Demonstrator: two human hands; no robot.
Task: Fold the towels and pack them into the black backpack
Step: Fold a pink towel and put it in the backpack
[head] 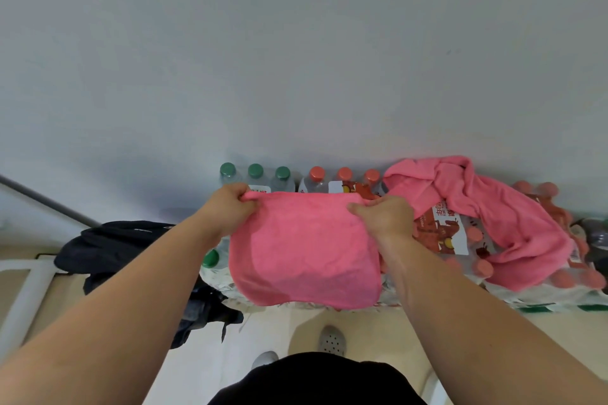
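Currently both hands are up in front of the body with a pink terry-cloth towel point(302, 253) stretched between them. Left hand point(230, 204) pinches the top left corner, fingers curled over the edge. Right hand point(385, 217) pinches the top right corner, thumb lying along the top edge and pointing inward. Towel is off any surface: top edge is roughly level and taut, and the rest hangs down as a rough rectangle with a slightly curved free bottom edge. Can't tell how many layers it has. Behind it, shrink-wrapped packs of green-capped clear plastic bottles point(255, 172) and red-capped clear plastic bottles point(344, 173) sit against the pale grey wall point(296, 43); the hanging towel covers most of their near side. Second pink towel point(477, 200) is unfolded and bunched, draped across the top of the red-capped packs to the right, well apart from the held one. Black fabric backpack point(112, 246) is slumped on the beige floor point(273, 325) at left, just beside the green-capped pack, partly hidden by the left forearm; can't tell if it's unzipped. White frame point(29, 289) sits at far left on the floor. Grey perforated shoes point(332, 340) show below the towel.
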